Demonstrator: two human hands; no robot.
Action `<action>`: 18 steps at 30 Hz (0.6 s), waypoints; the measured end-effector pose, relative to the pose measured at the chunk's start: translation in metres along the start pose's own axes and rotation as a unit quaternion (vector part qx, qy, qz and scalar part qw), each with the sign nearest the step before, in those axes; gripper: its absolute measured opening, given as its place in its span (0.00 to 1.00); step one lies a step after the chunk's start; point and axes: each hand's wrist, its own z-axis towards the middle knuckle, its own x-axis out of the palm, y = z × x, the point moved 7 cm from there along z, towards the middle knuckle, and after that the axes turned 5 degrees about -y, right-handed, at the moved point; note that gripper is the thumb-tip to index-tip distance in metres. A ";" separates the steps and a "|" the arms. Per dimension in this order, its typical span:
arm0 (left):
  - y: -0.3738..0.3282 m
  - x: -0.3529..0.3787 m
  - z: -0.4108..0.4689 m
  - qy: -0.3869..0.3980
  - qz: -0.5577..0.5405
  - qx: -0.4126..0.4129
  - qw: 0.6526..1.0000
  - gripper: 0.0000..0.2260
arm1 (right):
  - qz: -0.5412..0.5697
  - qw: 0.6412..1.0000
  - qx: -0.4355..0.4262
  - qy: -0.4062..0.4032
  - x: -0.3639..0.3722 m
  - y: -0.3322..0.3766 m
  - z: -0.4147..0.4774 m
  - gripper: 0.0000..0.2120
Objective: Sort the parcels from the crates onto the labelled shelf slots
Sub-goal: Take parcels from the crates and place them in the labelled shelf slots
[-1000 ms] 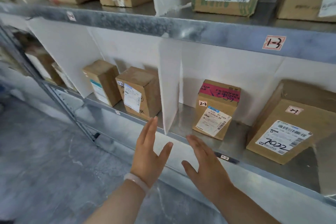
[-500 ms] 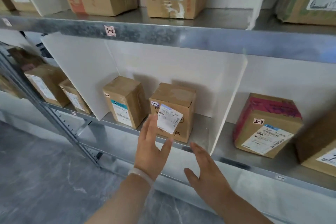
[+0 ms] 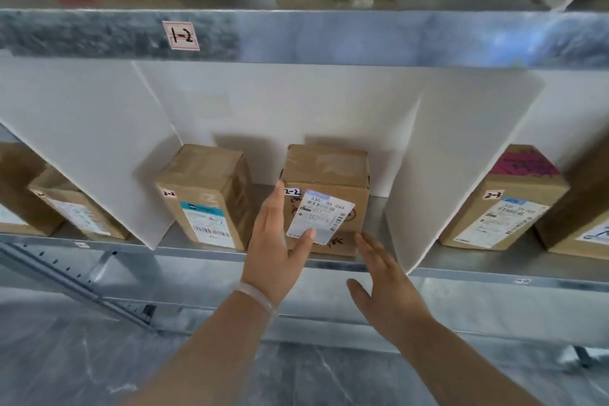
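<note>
Standing on metal shelf [image 3: 197, 256], middle slot between white dividers [image 3: 454, 158]: parcel marked 2-2 [image 3: 326, 171], second parcel [image 3: 204, 194] just left of it. Left hand [image 3: 276, 250] open, fingers straight, at 2-2 parcel's left front edge, thumb over lower corner of shipping label [image 3: 324, 214]. Right hand [image 3: 385, 287] open, fingers spread, tips near parcel's lower right corner; contact unclear.
</note>
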 end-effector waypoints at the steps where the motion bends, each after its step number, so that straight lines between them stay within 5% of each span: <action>1: 0.001 0.001 0.001 -0.002 -0.005 0.007 1.000 0.39 | 0.000 1.000 0.000 -0.003 0.000 0.000 0.002 0.37; 18: 0.013 0.036 0.017 0.013 -0.046 0.031 0.998 0.42 | 0.000 0.999 0.009 -0.048 0.003 -0.009 0.021 0.39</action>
